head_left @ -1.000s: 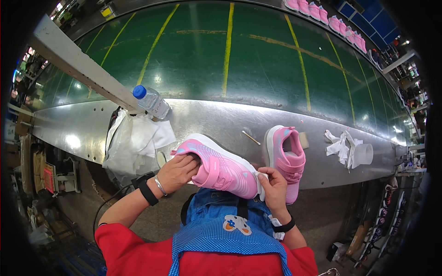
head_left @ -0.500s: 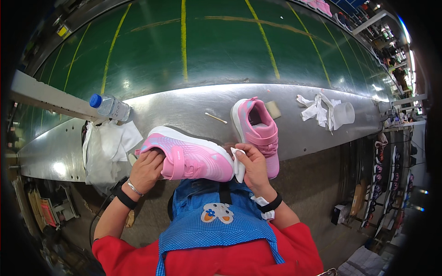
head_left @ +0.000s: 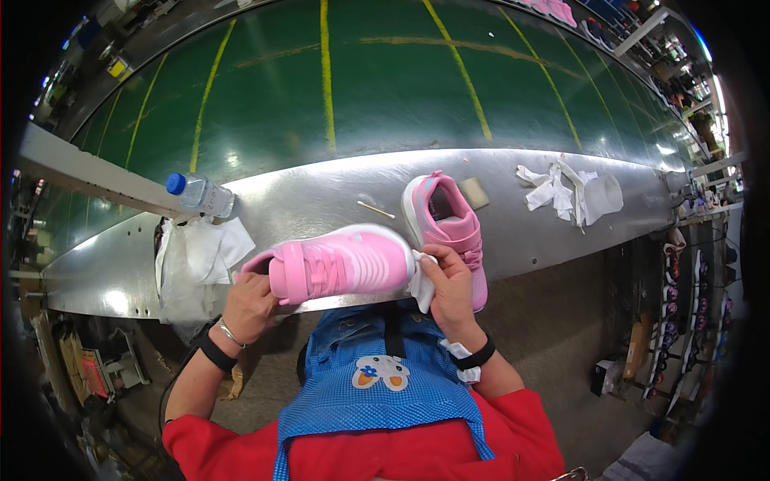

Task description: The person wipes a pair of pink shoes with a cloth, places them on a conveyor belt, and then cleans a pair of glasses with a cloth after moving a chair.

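A pink sneaker (head_left: pixel 365 263) with a white sole lies across in front of me, toe to the right. My left hand (head_left: pixel 251 307) grips it at the heel and collar, fingers partly hidden by the shoe. In my right hand (head_left: pixel 451 290) a small white cloth (head_left: pixel 423 285) is pinched, touching the sole at the toe. The matching pink sneaker (head_left: pixel 454 232) stands just beyond that hand on the metal ledge, opening away from me. A cotton swab (head_left: pixel 375 210) lies left of it, and a beige block (head_left: pixel 474 193) sits at its right.
The metal ledge (head_left: pixel 309 208) runs along a green conveyor belt (head_left: pixel 265 96) with yellow lines. At left are a bottle with a blue cap (head_left: pixel 200 195) and a white plastic bag (head_left: pixel 192 268). White scraps (head_left: pixel 553 192) and a roll (head_left: pixel 601 198) lie at right. Shoe racks (head_left: pixel 670 313) stand beyond.
The held sneaker has rolled so its upper faces up and its toe sits higher. My left hand has shifted lower at the heel; the cloth stays at the toe.
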{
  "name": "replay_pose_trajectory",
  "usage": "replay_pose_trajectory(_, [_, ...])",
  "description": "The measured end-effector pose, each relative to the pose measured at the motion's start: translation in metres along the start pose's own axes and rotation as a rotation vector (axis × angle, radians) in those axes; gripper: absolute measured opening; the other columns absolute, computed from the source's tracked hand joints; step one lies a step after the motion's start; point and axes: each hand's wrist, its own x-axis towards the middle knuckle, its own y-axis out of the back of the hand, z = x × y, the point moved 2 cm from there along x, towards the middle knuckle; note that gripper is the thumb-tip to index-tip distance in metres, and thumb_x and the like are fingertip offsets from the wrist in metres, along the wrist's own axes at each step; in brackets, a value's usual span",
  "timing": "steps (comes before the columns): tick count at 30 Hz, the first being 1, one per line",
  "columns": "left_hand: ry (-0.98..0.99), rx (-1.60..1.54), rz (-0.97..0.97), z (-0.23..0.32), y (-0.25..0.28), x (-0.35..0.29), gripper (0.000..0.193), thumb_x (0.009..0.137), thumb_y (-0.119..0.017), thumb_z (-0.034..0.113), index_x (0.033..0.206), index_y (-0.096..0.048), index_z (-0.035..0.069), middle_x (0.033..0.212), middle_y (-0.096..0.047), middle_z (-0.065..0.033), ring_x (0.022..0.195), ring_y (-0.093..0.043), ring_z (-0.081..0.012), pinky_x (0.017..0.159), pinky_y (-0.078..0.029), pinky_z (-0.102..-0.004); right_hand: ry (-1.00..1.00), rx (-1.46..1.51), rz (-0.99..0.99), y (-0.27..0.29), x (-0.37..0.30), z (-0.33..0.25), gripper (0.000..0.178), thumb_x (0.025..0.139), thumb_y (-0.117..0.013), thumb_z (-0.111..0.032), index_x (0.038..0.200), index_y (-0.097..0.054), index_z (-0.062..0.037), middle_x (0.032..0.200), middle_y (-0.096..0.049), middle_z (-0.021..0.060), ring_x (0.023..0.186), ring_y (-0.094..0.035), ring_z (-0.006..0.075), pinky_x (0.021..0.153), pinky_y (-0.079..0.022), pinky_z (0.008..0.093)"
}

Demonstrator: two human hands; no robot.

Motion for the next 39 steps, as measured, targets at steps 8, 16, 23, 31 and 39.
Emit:
replay_pose_trajectory(8, [0.498, -0.558, -0.087, 0.035, 0.016, 0.011, 0.023, 0.069, -0.061, 0.018, 0.086, -0.06, 0.002, 0.072, -0.056, -0.0167, 0.064, -0.055, -0.0315, 0.058, -0.045, -0.0336, -0.044, -0.043, -0.081, -0.007, -0.01, 0.01, 0.015, 0.08, -0.054, -0.001, 0.095, -0.052, -0.0018, 0.085, -0.057, 0.0064, 0.075, -0.057, 0.0128, 0.064, -0.047, 0.0227])
replay_pose_trajectory(16, [0.802, -1.223, 0.052, 0.059, -0.034, 0.018, 0.026, 0.082, -0.052, 0.017, 0.096, -0.055, -0.005, 0.083, -0.06, -0.0053, 0.075, -0.052, -0.0087, 0.068, -0.043, -0.0254, -0.066, -0.187, -0.255, -0.016, -0.016, 0.029, 0.019, 0.08, -0.055, -0.002, 0.098, -0.052, -0.0003, 0.087, -0.056, 0.0038, 0.076, -0.054, 0.008, 0.066, -0.044, 0.0191])
replay_pose_trajectory(23, [0.84, -1.405, 0.247, 0.08, -0.046, 0.035, 0.027, 0.086, -0.047, 0.018, 0.098, -0.051, -0.005, 0.089, -0.056, -0.0066, 0.08, -0.05, -0.0098, 0.071, -0.042, -0.0247, -0.046, -0.261, -0.22, -0.011, -0.012, 0.036, 0.015, 0.081, -0.053, -0.002, 0.096, -0.053, 0.0003, 0.086, -0.055, 0.0019, 0.076, -0.051, 0.0051, 0.065, -0.042, 0.0177])
replay_pose_trajectory(31, [0.733, -1.295, 0.158, 0.086, -0.041, 0.038, 0.025, 0.083, -0.049, 0.01, 0.103, -0.045, -0.006, 0.093, -0.054, -0.009, 0.087, -0.05, -0.0119, 0.074, -0.041, -0.0256, 0.023, -0.32, -0.232, -0.015, -0.003, 0.039, 0.015, 0.079, -0.055, -0.001, 0.094, -0.054, 0.0006, 0.086, -0.054, 0.0019, 0.083, -0.05, 0.0072, 0.073, -0.04, 0.0199])
replay_pose_trajectory(39, [0.526, -0.845, 0.022, 0.087, 0.003, 0.031, 0.033, 0.073, -0.058, 0.006, 0.102, -0.045, -0.002, 0.091, -0.051, -0.0173, 0.083, -0.054, -0.0258, 0.074, -0.043, -0.0301, 0.053, -0.294, -0.212, -0.018, 0.005, 0.041, 0.014, 0.079, -0.055, -0.001, 0.093, -0.054, -0.0003, 0.088, -0.053, 0.002, 0.083, -0.05, 0.0075, 0.074, -0.039, 0.0199])
